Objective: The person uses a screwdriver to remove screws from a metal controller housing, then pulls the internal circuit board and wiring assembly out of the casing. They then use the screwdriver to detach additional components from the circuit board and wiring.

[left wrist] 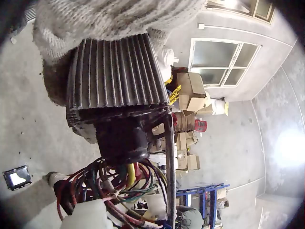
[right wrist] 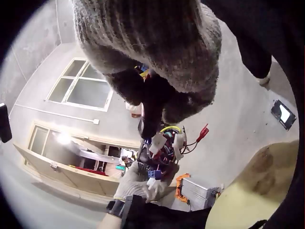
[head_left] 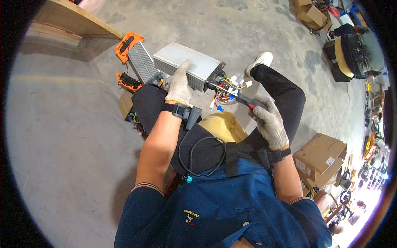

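Observation:
A silver finned metal box (head_left: 186, 58), apparently an electronic controller, is held over the person's lap. My gloved left hand (head_left: 180, 84) grips its near side, thumb lying on the flat top; in the left wrist view the glove covers part of the fins (left wrist: 116, 71). Colored wires with white and blue connectors (head_left: 232, 87) hang from the box's right end. My gloved right hand (head_left: 269, 122) holds a screwdriver (head_left: 245, 100) by its black and red handle, the shaft pointing left to that end. In the right wrist view, fingers wrap the dark handle (right wrist: 155, 100).
Another finned box (head_left: 142, 62) with an orange part (head_left: 126, 43) lies left of the held one. A yellow seat (head_left: 223, 126) shows between the legs. A cardboard box (head_left: 320, 159) stands at right, a wooden panel (head_left: 74, 20) at upper left. Another person (head_left: 370, 51) bends at far right.

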Tool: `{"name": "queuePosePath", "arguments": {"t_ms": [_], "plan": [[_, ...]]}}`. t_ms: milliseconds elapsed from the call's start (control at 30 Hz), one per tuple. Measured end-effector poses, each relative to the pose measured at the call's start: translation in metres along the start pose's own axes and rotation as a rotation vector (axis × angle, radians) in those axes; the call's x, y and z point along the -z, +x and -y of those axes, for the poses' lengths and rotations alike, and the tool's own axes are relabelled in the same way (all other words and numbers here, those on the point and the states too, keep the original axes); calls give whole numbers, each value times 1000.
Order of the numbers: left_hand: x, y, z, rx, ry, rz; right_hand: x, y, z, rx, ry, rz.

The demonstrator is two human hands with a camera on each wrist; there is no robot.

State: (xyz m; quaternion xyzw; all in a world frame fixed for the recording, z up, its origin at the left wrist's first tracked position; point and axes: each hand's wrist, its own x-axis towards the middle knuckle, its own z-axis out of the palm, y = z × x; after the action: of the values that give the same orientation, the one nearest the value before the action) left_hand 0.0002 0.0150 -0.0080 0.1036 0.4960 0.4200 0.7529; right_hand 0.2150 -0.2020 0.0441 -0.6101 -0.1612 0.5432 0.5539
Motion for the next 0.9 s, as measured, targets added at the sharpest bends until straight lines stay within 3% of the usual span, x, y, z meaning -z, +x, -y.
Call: {"name": "queuePosePath", "arguments": {"t_ms": [100, 167, 300, 367, 500, 567, 700, 767, 900], "plan": [[-2, -3, -1, 1, -7, 26, -2, -3, 15, -55, 60, -55], [-2, -4, -1, 5, -4, 26, 21, 2, 22, -245, -92, 152], [-6, -9, -1, -35, 5, -14, 15, 1, 6, -172, 8, 86], [-4, -5, 0, -33, 5, -7, 4, 0, 0, -26, 7, -41], [-2, -2, 0, -21, 19, -9, -2, -2, 11, -23, 56, -59], [-1, -2, 0, -10, 11, -9, 15, 0, 22, -242, -34, 176], [-2, -5, 0, -16, -1, -14, 15, 1, 7, -204, 43, 153], [-4, -7, 0, -19, -5, -12, 4, 3, -5, -10, 32, -11], [-9, -12, -3, -13, -28, -28, -4, -2, 11, -58, 131, -95]]}}
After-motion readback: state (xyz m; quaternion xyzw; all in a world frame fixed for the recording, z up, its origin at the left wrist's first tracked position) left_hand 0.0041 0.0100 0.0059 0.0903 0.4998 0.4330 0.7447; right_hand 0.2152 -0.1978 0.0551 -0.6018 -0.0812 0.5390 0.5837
